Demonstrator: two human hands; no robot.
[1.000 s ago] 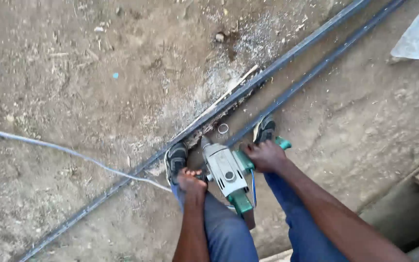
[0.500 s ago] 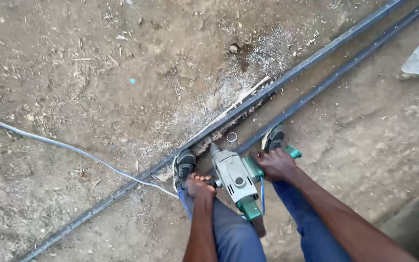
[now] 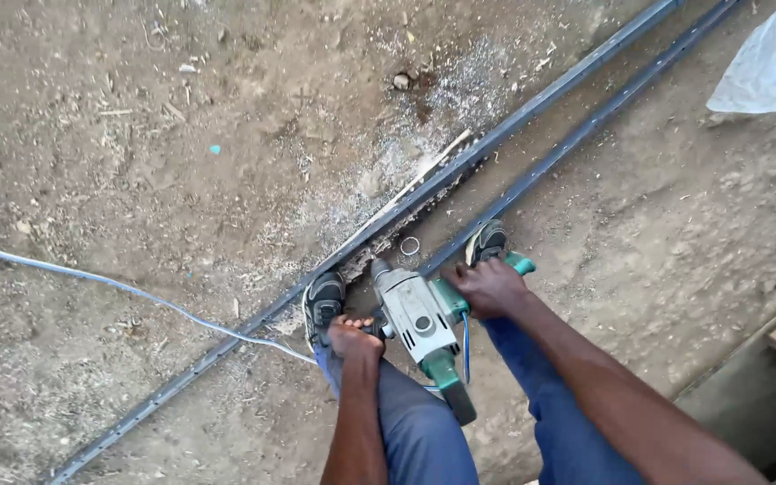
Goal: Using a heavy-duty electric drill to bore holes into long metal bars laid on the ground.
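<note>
Dirt ground [image 3: 136,108]: both hands grip drill [image 3: 419,314] between two steel bars [image 3: 541,108].

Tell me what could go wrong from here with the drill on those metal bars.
1. Each shoe stands on a metal bar close beside the drill; a slip of the bit could hit a foot.
2. The white cable runs across the dirt to the left foot and could snag or trip.
3. The left hand and right hand grip opposite sides; if the bit jams, the drill could twist the wrists.
</note>
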